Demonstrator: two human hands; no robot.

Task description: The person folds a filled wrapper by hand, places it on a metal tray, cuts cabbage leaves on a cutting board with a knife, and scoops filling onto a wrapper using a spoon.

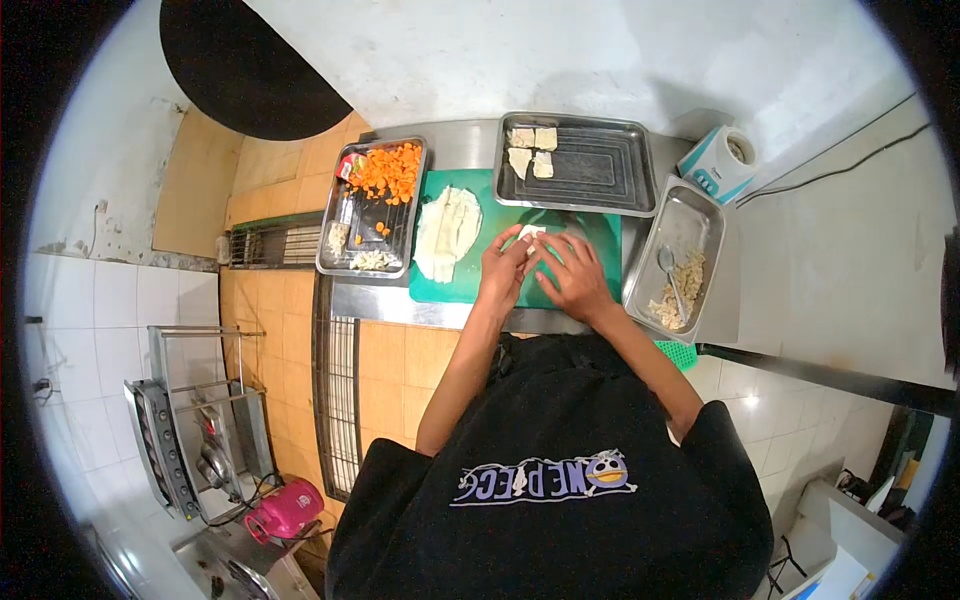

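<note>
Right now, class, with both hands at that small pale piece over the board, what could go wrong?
The small pale piece between the left hand and right hand might tear if pinched hard.

The right hand is close to the dark tray; a bump might shift it.

The tray of orange pieces seems to overhang the left edge of the table; a knock could tip it.

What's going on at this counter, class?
A person's left hand and right hand meet at a small white piece above a green board; the exact grip is unclear. A pale flat sheet lies at the board's left. Four pale pieces sit in a dark tray at its far side. A tray with chopped orange pieces stands left, a pan with a spoon right.
</note>
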